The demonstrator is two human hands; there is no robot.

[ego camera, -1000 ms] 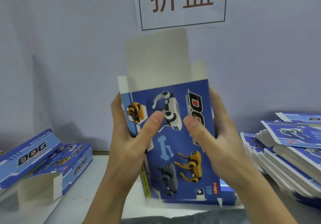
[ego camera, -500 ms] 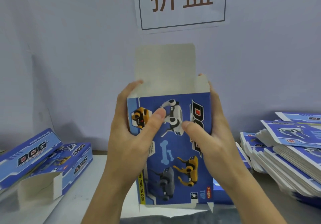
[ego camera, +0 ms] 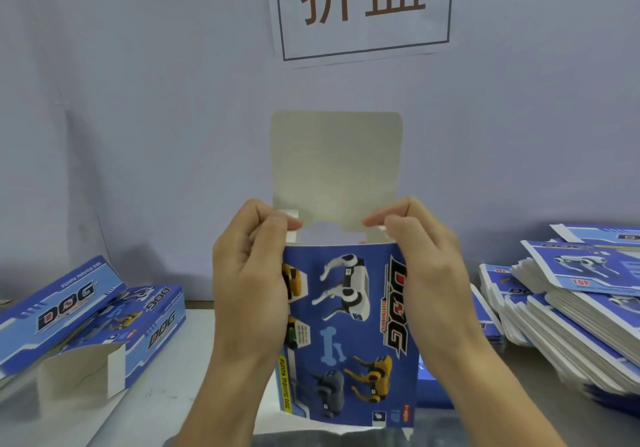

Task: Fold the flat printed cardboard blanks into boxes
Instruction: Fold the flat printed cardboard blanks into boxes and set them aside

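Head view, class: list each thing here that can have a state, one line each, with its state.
Blue printed cardboard box in the hands: held upright, top end open.
Grey top flap: standing up, not tucked.
Small side flaps: pushed inward by fingers.
Left hand: grips the box.
Right hand: grips the box.
Blue folded boxes on the left: lying down, one end open.
Stack of flat blanks: unfolded.

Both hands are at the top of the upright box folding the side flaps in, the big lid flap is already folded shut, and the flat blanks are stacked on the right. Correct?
Not quite. The head view shows the lid flap standing straight up, unfolded. The rest holds: left hand and right hand at the top of the box, blanks stacked on the right.
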